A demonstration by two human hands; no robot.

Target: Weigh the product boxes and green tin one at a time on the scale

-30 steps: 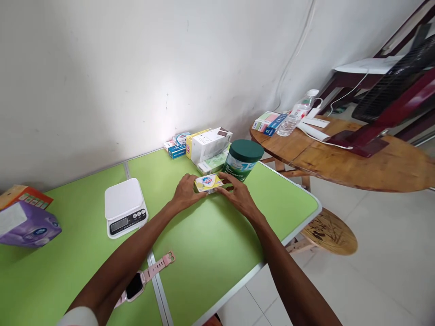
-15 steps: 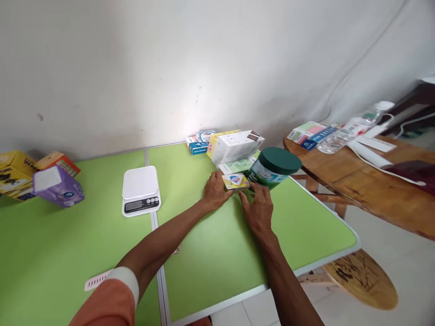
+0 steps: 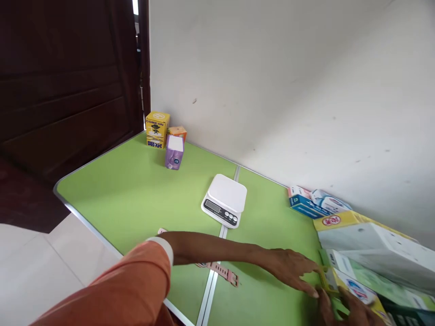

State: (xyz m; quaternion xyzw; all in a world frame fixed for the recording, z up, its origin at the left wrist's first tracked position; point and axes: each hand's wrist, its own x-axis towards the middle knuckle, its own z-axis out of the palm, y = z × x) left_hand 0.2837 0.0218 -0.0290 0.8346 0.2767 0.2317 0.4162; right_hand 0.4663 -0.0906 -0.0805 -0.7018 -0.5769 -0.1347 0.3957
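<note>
1. While a pale wall bounds the far side, a dark door stands past the left corner of the green table.
2. Metal trim runs along the table's edge; bare green surface stretches left of the white scale.
3. A white carton and a green-and-white carton hem in the right side.
4. Over the seam sits the scale, beyond the left forearm.
5. Thumb and fingers apart, the left hand is at one end of the small yellow box, beside the green-and-white carton; the blurred right hand overlaps its near side. Whether either grips, I cannot tell.
6. Near the wall, a purple pack stands by a cartoon-printed box.
7. A pink strap shows past the forearm.
</note>
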